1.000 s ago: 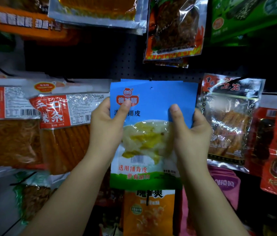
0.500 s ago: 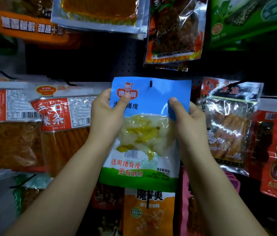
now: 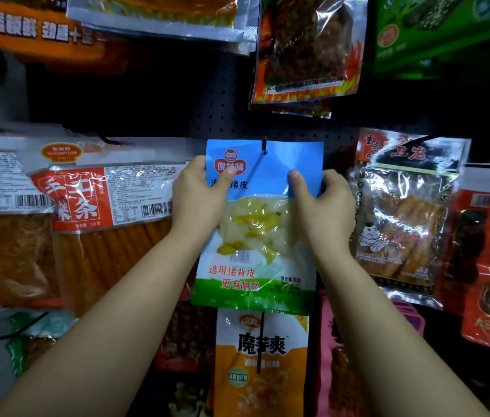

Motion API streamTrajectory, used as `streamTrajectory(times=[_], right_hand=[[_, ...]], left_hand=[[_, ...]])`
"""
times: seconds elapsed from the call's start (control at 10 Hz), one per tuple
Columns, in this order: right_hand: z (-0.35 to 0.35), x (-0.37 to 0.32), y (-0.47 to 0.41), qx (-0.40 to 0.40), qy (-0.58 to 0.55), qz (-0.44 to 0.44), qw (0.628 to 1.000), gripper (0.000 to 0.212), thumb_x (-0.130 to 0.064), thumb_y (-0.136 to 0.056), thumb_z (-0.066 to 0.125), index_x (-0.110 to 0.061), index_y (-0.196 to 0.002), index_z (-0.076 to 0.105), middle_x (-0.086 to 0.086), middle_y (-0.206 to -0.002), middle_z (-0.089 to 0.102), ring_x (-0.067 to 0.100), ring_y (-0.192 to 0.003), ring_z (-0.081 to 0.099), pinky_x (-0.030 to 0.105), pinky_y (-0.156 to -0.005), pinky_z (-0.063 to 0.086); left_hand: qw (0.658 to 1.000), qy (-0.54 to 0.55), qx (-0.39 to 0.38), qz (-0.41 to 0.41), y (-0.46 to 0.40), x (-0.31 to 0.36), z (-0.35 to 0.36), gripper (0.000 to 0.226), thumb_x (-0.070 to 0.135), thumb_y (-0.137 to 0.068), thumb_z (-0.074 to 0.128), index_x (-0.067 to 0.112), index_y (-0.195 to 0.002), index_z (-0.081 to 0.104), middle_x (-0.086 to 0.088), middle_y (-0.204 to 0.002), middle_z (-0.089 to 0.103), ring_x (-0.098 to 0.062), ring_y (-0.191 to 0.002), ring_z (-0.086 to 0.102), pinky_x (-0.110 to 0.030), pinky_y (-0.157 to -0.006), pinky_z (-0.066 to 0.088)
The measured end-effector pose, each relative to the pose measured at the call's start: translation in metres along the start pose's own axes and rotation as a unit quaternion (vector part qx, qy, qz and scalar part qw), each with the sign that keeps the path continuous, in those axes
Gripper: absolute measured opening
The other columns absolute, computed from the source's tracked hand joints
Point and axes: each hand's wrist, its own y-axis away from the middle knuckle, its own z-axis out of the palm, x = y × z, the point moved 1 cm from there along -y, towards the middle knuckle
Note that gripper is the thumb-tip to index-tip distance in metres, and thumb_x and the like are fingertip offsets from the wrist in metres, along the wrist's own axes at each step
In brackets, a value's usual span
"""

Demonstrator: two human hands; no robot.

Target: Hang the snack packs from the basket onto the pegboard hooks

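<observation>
At centre frame the blue snack pack [image 3: 263,224] hung upright, its top hole on the hook [image 3: 264,145], above the left hand [image 3: 198,200] and right hand [image 3: 323,206], each grip pinching a side edge.

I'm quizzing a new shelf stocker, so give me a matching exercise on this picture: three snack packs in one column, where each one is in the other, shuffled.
Things:
1. blue pack
2. orange konjac pack
3. flame-print pack

Places:
A. above the blue one, upper row
B. gripped by the left hand and right hand, hook tip through its top
C. directly below the blue one

Pairs: 1-B, 2-C, 3-A
</observation>
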Motion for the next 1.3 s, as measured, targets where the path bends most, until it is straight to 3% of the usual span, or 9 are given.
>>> streamTrajectory(times=[0.2, 0.4, 0.5, 0.6, 0.8, 0.9, 1.1, 1.2, 1.3], right_hand=[[0.004, 0.018, 0.014, 0.023, -0.059, -0.001, 0.998, 0.035, -0.042, -0.084, 0.065, -0.017, -0.104, 0.049, -0.002, -0.102, 0.051, 0.01, -0.085, 0.049, 0.032, -0.072, 0.042], [-0.01, 0.054, 0.073, -0.084, -0.15, 0.009, 0.985, 0.065, -0.055, -0.087, 0.054, -0.054, -0.14, 0.016, -0.02, -0.145, 0.034, -0.005, -0.133, 0.033, 0.024, -0.105, 0.033], [-0.007, 0.066, 0.094, -0.143, -0.15, 0.01, 0.978, 0.068, -0.052, -0.09, 0.052, -0.06, -0.14, 0.006, -0.043, -0.143, 0.017, -0.017, -0.135, 0.02, 0.024, -0.108, 0.03], [-0.003, 0.071, 0.094, -0.17, -0.148, 0.017, 0.974, 0.065, -0.046, -0.093, 0.047, -0.044, -0.148, 0.012, -0.019, -0.152, 0.029, 0.003, -0.139, 0.03, 0.041, -0.111, 0.036], [0.004, 0.078, 0.089, -0.16, -0.138, 0.02, 0.977, 0.056, -0.035, -0.098, 0.046, -0.029, -0.149, 0.024, -0.012, -0.15, 0.035, 0.001, -0.138, 0.03, 0.033, -0.113, 0.031], [0.005, 0.081, 0.094, -0.167, -0.127, 0.037, 0.977, 0.053, -0.037, -0.098, 0.045, -0.036, -0.146, 0.023, -0.02, -0.149, 0.029, -0.014, -0.133, 0.024, 0.014, -0.11, 0.026], [-0.01, 0.082, 0.109, -0.191, -0.137, 0.092, 0.968, 0.065, -0.048, -0.09, 0.046, -0.043, -0.146, 0.014, -0.018, -0.156, 0.02, 0.0, -0.142, 0.021, 0.038, -0.117, 0.027], [-0.028, 0.076, 0.128, -0.205, -0.156, 0.111, 0.96, 0.065, -0.057, -0.081, 0.05, -0.063, -0.132, 0.01, -0.02, -0.151, 0.026, -0.009, -0.133, 0.032, 0.034, -0.111, 0.036], [-0.067, 0.083, 0.162, -0.193, -0.125, 0.112, 0.967, 0.06, -0.057, -0.079, 0.053, -0.072, -0.126, 0.02, -0.02, -0.142, 0.041, -0.006, -0.122, 0.046, 0.021, -0.097, 0.044]], left_hand=[[0.999, 0.026, 0.029, 0.007, 0.016, -0.008, 0.003, 0.024, 0.03, -0.088, 0.064, 0.021, -0.107, 0.055, 0.008, -0.099, 0.062, -0.006, -0.09, 0.06, -0.037, -0.083, 0.053], [0.998, 0.056, -0.034, -0.019, 0.072, -0.038, -0.007, 0.069, 0.048, -0.076, 0.064, 0.036, -0.138, 0.035, 0.018, -0.137, 0.037, -0.01, -0.132, 0.04, -0.041, -0.109, 0.038], [0.994, 0.064, -0.082, -0.044, 0.089, -0.05, -0.004, 0.079, 0.036, -0.079, 0.069, 0.029, -0.145, 0.028, 0.007, -0.147, 0.037, -0.013, -0.135, 0.038, -0.046, -0.109, 0.037], [0.993, 0.057, -0.099, -0.036, 0.091, -0.052, -0.002, 0.068, 0.024, -0.085, 0.065, 0.025, -0.144, 0.031, 0.003, -0.139, 0.049, -0.012, -0.128, 0.047, -0.044, -0.105, 0.043], [0.993, 0.027, -0.102, -0.06, 0.087, -0.06, 0.007, 0.07, 0.027, -0.089, 0.061, 0.018, -0.148, 0.025, -0.005, -0.148, 0.04, -0.021, -0.136, 0.037, -0.047, -0.11, 0.035], [0.994, 0.026, -0.09, -0.056, 0.088, -0.06, 0.007, 0.069, 0.027, -0.089, 0.061, 0.019, -0.148, 0.026, -0.003, -0.147, 0.041, -0.019, -0.136, 0.038, -0.046, -0.11, 0.035], [0.993, 0.069, -0.088, -0.046, 0.107, -0.062, -0.003, 0.067, 0.035, -0.088, 0.055, 0.029, -0.147, 0.025, 0.007, -0.147, 0.041, -0.008, -0.134, 0.04, -0.04, -0.109, 0.039], [0.99, 0.106, -0.067, -0.067, 0.126, -0.064, -0.015, 0.064, 0.039, -0.082, 0.056, 0.036, -0.141, 0.031, 0.016, -0.142, 0.042, 0.011, -0.126, 0.041, -0.012, -0.1, 0.04], [0.986, 0.135, -0.026, -0.098, 0.156, -0.074, -0.047, 0.045, 0.041, -0.078, 0.059, 0.047, -0.121, 0.048, 0.024, -0.124, 0.059, 0.007, -0.115, 0.054, -0.01, -0.089, 0.047]])
